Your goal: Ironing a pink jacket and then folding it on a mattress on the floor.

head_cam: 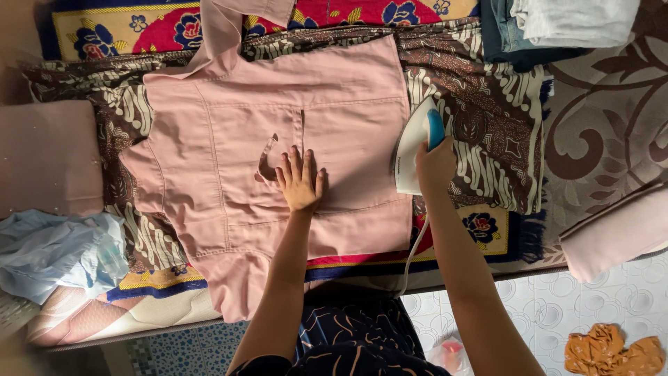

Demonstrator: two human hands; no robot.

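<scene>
The right hand (437, 161) has its grip wrapped shut around the blue handle of a white iron (415, 143), which stands at the right edge of the pink shirt (278, 160), partly over the brown batik cloth (487, 125) beneath; held there, it seems to me, so the hot sole is at the fabric's border rather than in the middle. The left hand (299, 182) lies flat with its fingers spread, pinching nothing, palm pressed on the shirt's middle panel just right of a loose loop of fabric, apparently to keep the garment smooth and taut. So the shirt lies under that open palm and just to the left of the iron, the two hands near each other but apart. The shirt is spread back-up across the batik cloth, which pads a flowered rug on a low worktop. The iron's white cord (412, 254) trails toward the person. Further out sit folded clothes (570, 24) at the top right, a pale blue bundle (56, 251) at the left, and an orange cloth (612, 351) on the tiled floor.
</scene>
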